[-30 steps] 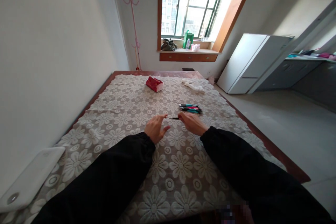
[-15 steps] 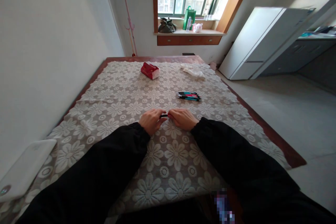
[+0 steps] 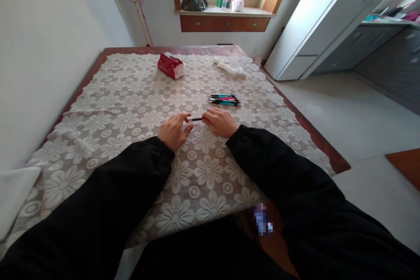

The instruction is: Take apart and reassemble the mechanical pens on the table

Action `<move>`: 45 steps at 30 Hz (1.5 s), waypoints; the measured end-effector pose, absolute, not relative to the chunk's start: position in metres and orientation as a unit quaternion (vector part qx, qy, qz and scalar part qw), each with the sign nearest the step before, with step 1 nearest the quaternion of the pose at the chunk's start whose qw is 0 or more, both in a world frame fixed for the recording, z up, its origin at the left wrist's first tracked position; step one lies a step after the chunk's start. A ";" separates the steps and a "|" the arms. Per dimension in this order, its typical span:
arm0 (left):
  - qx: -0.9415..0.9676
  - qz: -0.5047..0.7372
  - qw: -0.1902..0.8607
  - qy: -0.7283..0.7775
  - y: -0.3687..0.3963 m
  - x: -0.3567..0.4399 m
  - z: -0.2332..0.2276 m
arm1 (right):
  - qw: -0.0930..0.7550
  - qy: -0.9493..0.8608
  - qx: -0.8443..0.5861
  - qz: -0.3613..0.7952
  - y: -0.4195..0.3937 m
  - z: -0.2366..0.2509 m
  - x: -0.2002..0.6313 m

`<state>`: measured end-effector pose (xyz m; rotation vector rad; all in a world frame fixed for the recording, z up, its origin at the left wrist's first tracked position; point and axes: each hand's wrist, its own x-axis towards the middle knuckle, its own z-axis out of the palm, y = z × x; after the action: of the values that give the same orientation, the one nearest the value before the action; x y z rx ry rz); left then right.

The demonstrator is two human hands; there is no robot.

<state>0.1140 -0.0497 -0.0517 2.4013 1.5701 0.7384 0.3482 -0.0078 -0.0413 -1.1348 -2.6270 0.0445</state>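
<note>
My right hand point(image 3: 219, 121) is closed around one end of a pen point(image 3: 197, 119), just above the lace tablecloth. The pen's black barrel and thin tip point left, and a bit of red shows at my fingers. Across from the tip, my left hand point(image 3: 173, 131) has its thumb and forefinger apart. Its forefinger is very near the tip; whether it touches is hard to see. Beyond my right hand lies a small bundle of pens point(image 3: 224, 99) in teal, red and black, side by side on the cloth.
A red tissue pack point(image 3: 171, 66) and a crumpled white plastic bag point(image 3: 230, 68) lie toward the table's far end. A white flat object point(image 3: 16, 192) is at the near left corner. The tablecloth point(image 3: 210, 170) covers most of the table. A fridge point(image 3: 305, 26) stands beyond at right.
My left hand has drawn away leftward and its fingers have parted, so more of the pen's black barrel and tip shows. The view has tilted down and shifted right.
</note>
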 end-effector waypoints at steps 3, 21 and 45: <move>0.810 0.237 0.094 0.528 -0.049 0.114 -0.050 | 0.185 -0.879 -0.438 -0.032 0.014 -0.044 0.371; 0.826 0.199 0.082 0.521 -0.050 0.115 -0.051 | -0.012 -0.888 -0.459 0.002 0.079 -0.020 0.381; 0.638 0.501 0.385 0.441 -0.045 0.134 -0.054 | 0.295 -0.880 -0.226 0.295 0.009 -0.069 0.292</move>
<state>0.1340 -0.0446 -0.0539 1.6255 1.1227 1.2758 0.2921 0.0094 -0.0692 -0.6018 -2.3422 0.7849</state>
